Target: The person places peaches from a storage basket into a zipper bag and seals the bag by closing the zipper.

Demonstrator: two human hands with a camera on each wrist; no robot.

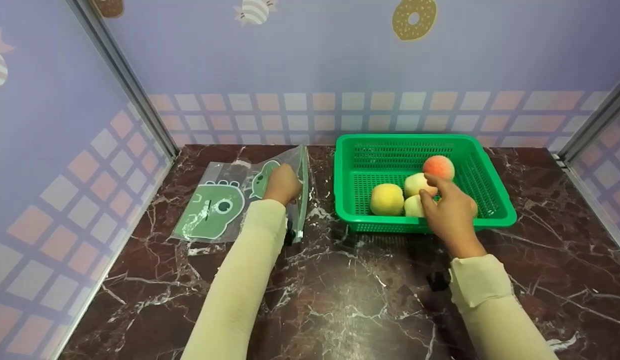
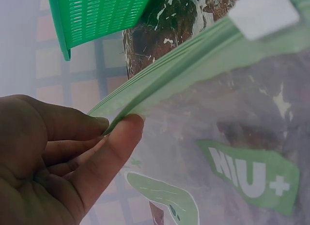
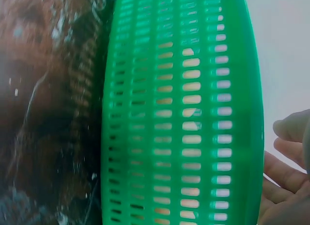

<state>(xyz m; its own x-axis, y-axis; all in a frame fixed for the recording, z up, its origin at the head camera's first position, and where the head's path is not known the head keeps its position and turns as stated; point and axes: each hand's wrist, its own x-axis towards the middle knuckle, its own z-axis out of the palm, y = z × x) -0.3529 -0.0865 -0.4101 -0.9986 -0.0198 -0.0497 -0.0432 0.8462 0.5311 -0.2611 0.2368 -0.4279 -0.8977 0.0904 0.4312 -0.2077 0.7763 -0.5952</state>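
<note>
A clear zip bag (image 1: 214, 215) with green cartoon prints lies on the left of the table. At its opening my left hand (image 1: 283, 184) pinches the green zip edge (image 2: 160, 84) between thumb and finger, lifting that side a little. On the right, a green plastic basket (image 1: 425, 220) holds several peaches, among them a yellow one (image 1: 387, 200) and a red-orange one (image 1: 439, 167). My right hand (image 1: 450, 212) reaches over the basket's front rim, fingers loosely bent above a pale peach (image 1: 416, 184). Whether it touches that peach I cannot tell. It covers part of the fruit.
The table (image 1: 340, 300) has a dark red marbled top. A patterned purple wall (image 1: 310, 60) stands behind it, with side panels left and right. The basket's slotted front wall (image 3: 179, 118) stands close to my right hand.
</note>
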